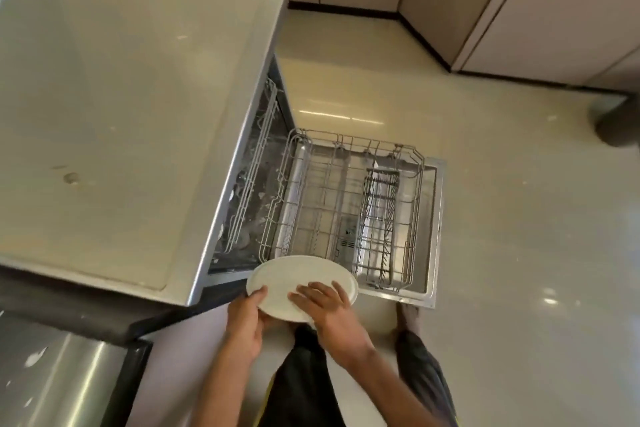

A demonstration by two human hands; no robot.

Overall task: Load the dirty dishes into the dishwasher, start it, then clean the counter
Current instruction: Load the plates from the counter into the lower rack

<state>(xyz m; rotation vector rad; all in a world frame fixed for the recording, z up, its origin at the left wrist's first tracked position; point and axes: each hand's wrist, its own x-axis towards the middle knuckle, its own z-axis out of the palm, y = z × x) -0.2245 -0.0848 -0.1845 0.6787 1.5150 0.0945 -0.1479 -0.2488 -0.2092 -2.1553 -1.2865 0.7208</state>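
Your left hand [246, 317] grips the plate's [298, 276] near rim, thumb on top. Your right hand's fingers [320, 288] lie flat across its face, apparently not hooked under. Keep both on, tip the plate upright, and slot it between the tines of the lower rack [346, 198], just beyond.

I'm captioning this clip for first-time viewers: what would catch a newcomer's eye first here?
First the white plate, low in the middle of the view: the left hand grips its rim and the right hand lies flat on top. Just beyond it the wire lower rack stands pulled out over the open dishwasher door, with no dishes showing in it. The pale counter fills the upper left.
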